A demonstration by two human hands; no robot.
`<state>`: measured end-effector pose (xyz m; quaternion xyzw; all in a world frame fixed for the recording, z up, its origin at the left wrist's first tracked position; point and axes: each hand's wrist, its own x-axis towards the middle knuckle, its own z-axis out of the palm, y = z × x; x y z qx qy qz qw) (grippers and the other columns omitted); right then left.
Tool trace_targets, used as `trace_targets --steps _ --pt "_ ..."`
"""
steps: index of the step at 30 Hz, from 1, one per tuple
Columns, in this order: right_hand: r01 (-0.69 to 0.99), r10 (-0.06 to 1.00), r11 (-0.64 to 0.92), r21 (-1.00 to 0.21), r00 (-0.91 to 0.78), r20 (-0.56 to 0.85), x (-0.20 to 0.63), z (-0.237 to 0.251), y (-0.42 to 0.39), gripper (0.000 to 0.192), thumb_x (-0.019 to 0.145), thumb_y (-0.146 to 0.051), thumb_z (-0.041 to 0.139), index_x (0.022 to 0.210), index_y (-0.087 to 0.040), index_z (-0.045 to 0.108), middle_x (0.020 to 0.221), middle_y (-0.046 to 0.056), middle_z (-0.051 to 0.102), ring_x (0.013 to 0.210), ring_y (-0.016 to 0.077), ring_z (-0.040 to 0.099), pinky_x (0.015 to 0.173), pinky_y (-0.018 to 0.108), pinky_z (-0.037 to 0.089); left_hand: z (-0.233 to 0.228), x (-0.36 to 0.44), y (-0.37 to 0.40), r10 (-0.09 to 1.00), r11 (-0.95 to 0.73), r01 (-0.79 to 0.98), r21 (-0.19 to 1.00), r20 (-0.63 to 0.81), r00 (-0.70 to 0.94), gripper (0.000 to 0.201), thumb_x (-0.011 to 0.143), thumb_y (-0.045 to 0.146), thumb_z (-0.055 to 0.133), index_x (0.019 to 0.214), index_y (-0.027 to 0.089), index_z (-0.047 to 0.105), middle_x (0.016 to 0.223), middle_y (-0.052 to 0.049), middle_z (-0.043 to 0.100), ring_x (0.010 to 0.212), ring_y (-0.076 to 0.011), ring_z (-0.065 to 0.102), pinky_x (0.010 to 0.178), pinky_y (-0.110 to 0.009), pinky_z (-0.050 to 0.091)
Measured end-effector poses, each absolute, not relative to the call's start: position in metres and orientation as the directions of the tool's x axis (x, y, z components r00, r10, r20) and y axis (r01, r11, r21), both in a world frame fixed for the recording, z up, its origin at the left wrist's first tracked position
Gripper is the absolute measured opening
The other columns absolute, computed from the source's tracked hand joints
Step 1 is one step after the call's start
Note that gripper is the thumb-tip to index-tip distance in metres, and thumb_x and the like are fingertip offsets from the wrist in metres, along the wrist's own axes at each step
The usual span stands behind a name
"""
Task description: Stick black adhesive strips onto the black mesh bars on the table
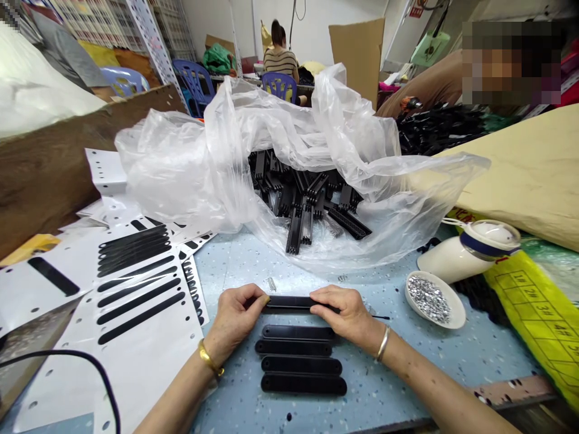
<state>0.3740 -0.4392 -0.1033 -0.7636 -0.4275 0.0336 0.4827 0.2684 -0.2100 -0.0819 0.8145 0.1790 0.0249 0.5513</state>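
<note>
A long black plastic strip piece (289, 304) lies level between my hands at the middle of the table. My left hand (240, 310) pinches its left end between thumb and fingers. The right end is gripped by my right hand (346, 310), which hides that end; a thin dark rod (380, 317) pokes out past this hand. Just below, several similar black pieces (302, 365) with rounded ends lie in a stacked row. To the left, white sheets (149, 361) carry long black oval stickers (140, 317).
A clear plastic bag (217, 181) full of black plastic parts (307, 199) lies open ahead. On the right are a white bowl of small metal pieces (429, 298), a cream tumbler (446, 259) and a yellow printed bag (538, 307). Two co-workers (280, 60) sit beyond.
</note>
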Motion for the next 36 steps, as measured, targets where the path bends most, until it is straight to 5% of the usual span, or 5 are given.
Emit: trace_targets --steps 5,14,27,32,36 --pt "0.451 0.682 -0.205 -0.869 0.703 0.204 0.379 -0.101 -0.44 0.015 0.077 -0.022 0.073 0.092 -0.02 0.076 0.087 0.004 0.074 0.079 0.0166 0.07 0.075 0.028 0.058 -0.083 0.269 -0.209 0.315 -0.317 0.262 0.912 -0.159 0.936 0.028 0.079 0.038 0.058 0.068 0.013 0.066 0.063 -0.002 0.064 0.062 -0.0149 0.055 0.057 -0.023 0.042" --pt "0.516 0.671 -0.156 -0.842 0.681 0.293 0.375 -0.11 -0.443 0.018 0.08 -0.025 0.07 0.097 -0.02 0.075 0.094 0.007 0.074 0.086 0.0188 0.07 0.082 0.033 0.057 -0.081 0.269 -0.21 0.319 -0.328 0.248 0.912 -0.14 0.937 0.029 0.079 0.038 0.058 0.066 0.013 0.066 0.062 -0.003 0.064 0.06 -0.0148 0.056 0.057 -0.023 0.042" --pt "0.264 0.569 -0.254 -0.93 0.819 0.077 0.386 -0.105 -0.461 0.035 0.077 -0.041 0.069 0.1 -0.015 0.072 0.094 0.009 0.073 0.081 0.0208 0.071 0.072 0.032 0.059 -0.079 0.267 -0.209 0.296 -0.362 0.211 0.908 -0.103 0.95 0.03 0.08 0.041 0.056 0.068 0.014 0.065 0.062 -0.003 0.062 0.061 -0.0158 0.056 0.057 -0.024 0.042" --pt "0.263 0.499 -0.315 -0.912 0.863 0.077 0.385 -0.104 -0.463 0.032 0.086 -0.039 0.055 0.09 -0.014 0.073 0.071 0.008 0.071 0.063 0.0191 0.068 0.052 0.027 0.054 -0.073 0.269 -0.217 0.331 -0.659 0.129 0.741 0.132 0.934 0.033 0.079 0.046 0.06 0.09 0.016 0.069 0.082 -0.008 0.072 0.077 -0.0227 0.065 0.074 -0.032 0.047" --pt "0.328 0.513 -0.347 -0.879 0.851 0.115 0.38 -0.109 -0.448 0.029 0.081 -0.04 0.061 0.084 -0.014 0.073 0.065 0.005 0.068 0.055 0.0154 0.062 0.049 0.024 0.048 -0.071 0.285 -0.229 0.152 -0.764 0.017 0.645 0.153 0.976 0.037 0.073 0.049 0.067 0.094 0.018 0.072 0.089 -0.009 0.073 0.084 -0.0254 0.065 0.079 -0.033 0.044"
